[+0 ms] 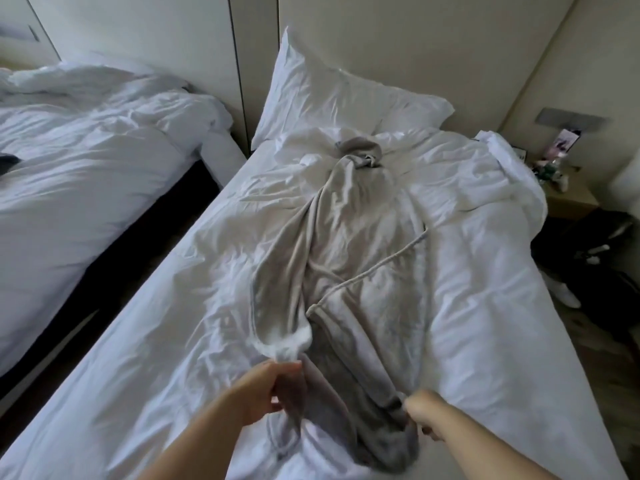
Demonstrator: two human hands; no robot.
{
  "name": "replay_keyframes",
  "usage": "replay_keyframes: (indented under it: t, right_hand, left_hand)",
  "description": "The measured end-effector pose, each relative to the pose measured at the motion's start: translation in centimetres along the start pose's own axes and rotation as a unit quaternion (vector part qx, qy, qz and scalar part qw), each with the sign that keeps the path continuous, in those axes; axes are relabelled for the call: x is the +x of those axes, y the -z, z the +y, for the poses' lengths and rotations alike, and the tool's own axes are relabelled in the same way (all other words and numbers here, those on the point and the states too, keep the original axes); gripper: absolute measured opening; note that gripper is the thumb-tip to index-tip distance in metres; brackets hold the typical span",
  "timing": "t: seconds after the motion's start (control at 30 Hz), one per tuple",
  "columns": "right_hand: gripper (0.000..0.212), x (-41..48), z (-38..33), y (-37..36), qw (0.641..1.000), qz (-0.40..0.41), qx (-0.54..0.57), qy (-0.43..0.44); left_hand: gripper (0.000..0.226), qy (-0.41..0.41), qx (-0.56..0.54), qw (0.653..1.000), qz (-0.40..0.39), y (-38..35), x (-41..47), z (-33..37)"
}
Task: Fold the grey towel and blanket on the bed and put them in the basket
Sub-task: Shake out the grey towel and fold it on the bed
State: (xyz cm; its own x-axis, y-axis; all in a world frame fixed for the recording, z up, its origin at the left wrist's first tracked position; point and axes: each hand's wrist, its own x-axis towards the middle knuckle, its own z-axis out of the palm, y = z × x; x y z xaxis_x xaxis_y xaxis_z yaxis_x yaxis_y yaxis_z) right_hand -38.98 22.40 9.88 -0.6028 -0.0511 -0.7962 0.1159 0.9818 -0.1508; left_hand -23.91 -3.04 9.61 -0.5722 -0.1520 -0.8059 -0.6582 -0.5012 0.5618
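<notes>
Clearly, left hand (266, 389) and right hand (424, 414) each gripped near end of grey blanket (346, 244), fingers curled; rest bunched lengthwise on bed (467, 289).

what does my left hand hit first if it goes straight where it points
The grey blanket: the left hand grips it, and its bunched length probably lies ahead, toward the pillow.

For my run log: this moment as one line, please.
left hand: grips grey blanket | right hand: grips grey blanket | grey blanket: bunched on bed
</notes>
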Motion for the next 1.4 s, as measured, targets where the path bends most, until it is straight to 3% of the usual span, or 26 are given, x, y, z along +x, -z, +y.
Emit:
replay_keyframes:
  t: [0.13,0.23,0.37,0.57,0.63,0.73,0.83,0.93,1.03,1.1,1.17,1.23,1.3,1.33,1.4]
  right_hand:
    - [0.009,2.0,-1.0,-0.8,0.999,0.024,-0.025,0.039]
    - [0.007,3.2,-1.7,-2.2,0.998,-0.014,-0.031,0.045]
    - [0.011,5.4,-2.9,-4.0,0.995,-0.018,-0.072,0.068]
    - [0.026,10.9,-6.2,-5.5,0.978,-0.001,-0.16,0.131]
    - [0.032,12.6,-7.2,-5.8,0.976,0.03,-0.171,0.132]
    - [0.046,14.8,-7.6,-6.6,0.964,0.072,-0.209,0.145]
    - [0.075,16.4,-6.5,-7.3,0.951,0.065,-0.276,0.127]
    - [0.08,17.4,-4.8,-7.7,0.941,0.064,-0.315,0.103]
    - [0.049,17.2,-3.5,-7.1,0.929,0.027,-0.35,0.115]
    - [0.043,16.1,-3.0,-6.1,0.933,0.007,-0.34,0.117]
    - [0.039,14.4,-2.8,-4.3,0.949,0.01,-0.298,0.106]
    - [0.027,12.4,-3.2,-1.7,0.976,0.026,-0.189,0.101]
    - [0.017,9.9,-4.6,2.3,0.99,0.036,0.061,0.124]
    - [0.016,8.3,-5.6,4.8,0.966,0.031,0.21,0.15]
    - [0.011,4.3,-7.1,10.8,0.868,0.082,0.425,0.242]
  left_hand:
    - [0.023,-0.047,-0.118,0.992,-0.025,0.6,0.3,-1.7]
    - [0.014,-0.008,-0.125,0.992,0.002,0.8,0.2,-3.5]
    - [0.022,0.049,-0.109,0.993,0.021,1.2,-0.3,-6.6]
    - [0.07,-0.009,-0.087,0.994,0.07,2.3,-0.9,-10.2]
    - [0.056,0.03,-0.017,0.992,0.122,2.7,-0.3,-11.3]
    - [0.012,0.147,0.061,0.974,0.164,2.7,0.5,-13.8]
    - [0.013,0.207,0.003,0.964,0.167,2.4,0.9,-16.7]
    - [0.01,0.146,-0.005,0.969,0.198,2.1,1.1,-17.7]
    - [0.021,0.038,-0.022,0.968,0.246,1.2,1.0,-16.1]
    - [0.029,-0.011,-0.127,0.97,0.205,0.6,0.4,-13.8]
    - [0.023,-0.044,-0.176,0.977,0.114,0.4,-0.3,-11.0]
    - [0.017,-0.047,-0.139,0.989,0.035,0.2,-1.2,-7.9]
    - [0.032,-0.044,-0.116,0.992,-0.009,-0.8,-1.5,-4.1]
    - [0.042,-0.061,-0.114,0.992,-0.016,-1.8,-1.8,-1.6]
    - [0.045,-0.144,-0.136,0.98,-0.016,-4.2,-3.0,4.0]
